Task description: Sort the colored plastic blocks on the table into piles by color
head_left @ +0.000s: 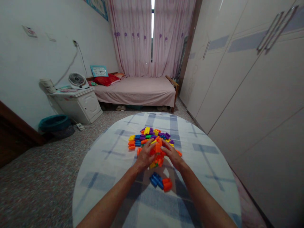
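Both hands on orange block cluster [158, 153], centre of round table [99, 177], checked cloth. L hand [144, 155] cupped on cluster's left side; R hand [173, 154] fingers curled on right side. Multicolour block pile [148, 136] just behind. Blue+orange blocks [161, 181] near, between forearms.

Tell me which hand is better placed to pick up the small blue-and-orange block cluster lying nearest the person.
Probably the right hand: the small blue-and-orange plastic block cluster lies slightly nearer its wrist than the left hand. Both hands grip orange blocks.

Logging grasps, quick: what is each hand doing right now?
Left hand: closed on the orange block cluster.
Right hand: closed on the same cluster.
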